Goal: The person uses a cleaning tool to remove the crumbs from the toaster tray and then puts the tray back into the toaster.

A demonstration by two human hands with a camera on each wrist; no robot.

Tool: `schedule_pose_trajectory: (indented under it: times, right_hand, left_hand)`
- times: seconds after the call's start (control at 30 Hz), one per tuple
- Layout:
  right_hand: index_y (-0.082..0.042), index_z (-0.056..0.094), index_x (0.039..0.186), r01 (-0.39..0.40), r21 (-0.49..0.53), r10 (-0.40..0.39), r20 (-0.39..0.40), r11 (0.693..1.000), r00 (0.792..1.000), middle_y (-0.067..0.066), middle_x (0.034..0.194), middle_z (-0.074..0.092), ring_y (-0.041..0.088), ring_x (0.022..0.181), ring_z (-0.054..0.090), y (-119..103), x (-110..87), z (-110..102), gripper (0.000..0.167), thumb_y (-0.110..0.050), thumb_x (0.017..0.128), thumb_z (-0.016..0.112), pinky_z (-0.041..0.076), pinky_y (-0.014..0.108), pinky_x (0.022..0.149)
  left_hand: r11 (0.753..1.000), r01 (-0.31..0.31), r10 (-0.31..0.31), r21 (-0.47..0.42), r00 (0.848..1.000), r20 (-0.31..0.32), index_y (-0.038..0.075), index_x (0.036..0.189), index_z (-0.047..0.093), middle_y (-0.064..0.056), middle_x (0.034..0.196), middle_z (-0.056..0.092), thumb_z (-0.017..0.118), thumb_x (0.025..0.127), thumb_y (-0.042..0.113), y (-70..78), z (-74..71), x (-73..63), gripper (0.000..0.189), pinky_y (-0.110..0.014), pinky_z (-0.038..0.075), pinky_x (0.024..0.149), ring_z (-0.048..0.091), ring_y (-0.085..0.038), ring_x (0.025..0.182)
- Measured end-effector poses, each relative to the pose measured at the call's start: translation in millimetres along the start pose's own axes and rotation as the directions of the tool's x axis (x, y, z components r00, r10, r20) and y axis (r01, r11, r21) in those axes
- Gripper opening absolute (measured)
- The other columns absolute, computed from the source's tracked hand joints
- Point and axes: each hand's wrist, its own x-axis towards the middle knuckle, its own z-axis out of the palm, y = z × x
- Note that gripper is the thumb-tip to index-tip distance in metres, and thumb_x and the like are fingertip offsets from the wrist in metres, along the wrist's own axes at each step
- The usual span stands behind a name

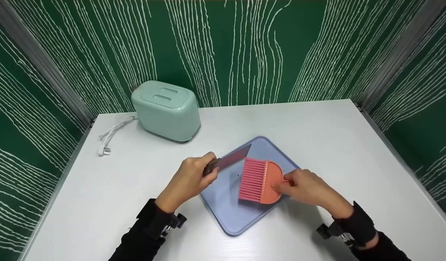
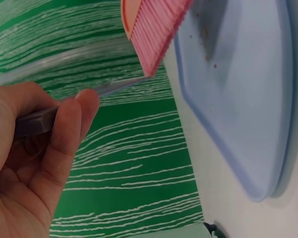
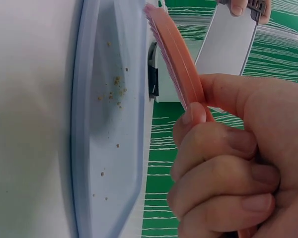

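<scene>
In the head view my left hand [image 1: 192, 177] pinches the dark end of a flat metal crumb tray [image 1: 235, 158], held tilted above a blue tray [image 1: 223, 203]. My right hand [image 1: 311, 188] grips the handle of an orange brush [image 1: 272, 183] with pink bristles [image 1: 252, 179]. The bristles are beside the metal sheet's far end; the left wrist view shows a bristle corner [image 2: 149, 69] at its tip, apparently touching. Brown crumbs [image 3: 117, 82] lie scattered in the blue tray, clearest in the right wrist view.
A mint-green toaster [image 1: 166, 112] stands at the back left of the white table [image 1: 317, 130]. Its white cord and plug [image 1: 105, 146] lie to its left. Green walls with white lines [image 1: 259, 54] rise behind the table and at both sides.
</scene>
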Motion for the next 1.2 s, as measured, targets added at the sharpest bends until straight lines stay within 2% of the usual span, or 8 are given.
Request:
schedule_pose_trajectory:
  times: [0.1,0.37,0.53,0.73,0.97,1.2]
  right_hand:
    - [-0.022,0.052,0.065,-0.009,-0.003,0.009,-0.007,1.0,1.0,-0.013,0.057,0.037,0.005,0.054,0.037,-2.6,-2.2,-3.9,0.045,-0.044,0.1,0.071,0.027,0.022,0.053]
    - [-0.022,0.046,0.065,0.006,-0.052,-0.012,-0.106,0.999,0.994,-0.014,0.056,0.033,0.005,0.053,0.035,-6.5,-3.0,-9.5,0.05,-0.048,0.1,0.072,0.024,0.022,0.053]
    - [-0.022,0.045,0.066,-0.001,-0.062,-0.007,-0.124,0.998,0.992,-0.014,0.056,0.032,0.005,0.053,0.034,-4.3,0.1,-7.4,0.05,-0.047,0.1,0.072,0.023,0.022,0.052]
    - [-0.022,0.046,0.065,-0.009,-0.05,0.004,-0.087,0.999,0.996,-0.013,0.056,0.034,0.005,0.052,0.034,-2.3,1.6,-3.4,0.05,-0.046,0.101,0.072,0.022,0.021,0.052]
    - [-0.017,0.065,0.07,0.003,-0.036,-0.004,-0.042,0.999,0.999,-0.013,0.055,0.039,0.005,0.052,0.039,-2.0,1.3,-0.4,0.042,-0.045,0.101,0.071,0.026,0.022,0.051]
    - [-0.017,0.071,0.072,-0.015,-0.014,0.015,0.002,1.0,1.0,-0.014,0.055,0.042,0.005,0.053,0.039,-1.9,1.5,3.2,0.038,-0.043,0.1,0.072,0.026,0.021,0.052]
  left_hand:
    - [1.0,0.003,-0.003,-0.001,1.0,0.001,0.004,0.094,0.06,-0.003,0.068,0.059,0.071,0.095,0.004,-0.2,0.0,0.1,0.011,-0.022,0.041,0.054,0.047,-0.008,0.061]
    - [1.0,0.01,-0.01,-0.015,1.0,0.004,0.004,0.093,0.06,-0.002,0.065,0.056,0.07,0.095,0.003,-0.1,0.9,-0.8,0.011,-0.02,0.038,0.054,0.045,-0.007,0.06]
    - [1.0,0.013,-0.013,-0.014,1.0,0.004,0.005,0.093,0.06,-0.002,0.066,0.057,0.071,0.095,0.004,0.7,1.1,-1.2,0.011,-0.02,0.039,0.054,0.046,-0.008,0.06]
    - [1.0,0.012,-0.012,-0.017,1.0,0.002,0.005,0.094,0.061,-0.002,0.066,0.057,0.071,0.095,0.004,0.5,0.5,-1.5,0.011,-0.02,0.038,0.054,0.046,-0.008,0.061]
    - [1.0,0.007,-0.007,-0.023,1.0,0.004,0.005,0.094,0.061,-0.002,0.066,0.057,0.07,0.096,0.004,-0.3,1.5,-1.2,0.01,-0.02,0.037,0.054,0.046,-0.008,0.06]
    - [1.0,-0.007,0.007,-0.016,1.0,0.003,0.004,0.093,0.059,-0.002,0.066,0.055,0.07,0.096,0.004,-1.8,3.1,-1.4,0.011,-0.019,0.035,0.054,0.044,-0.007,0.06]
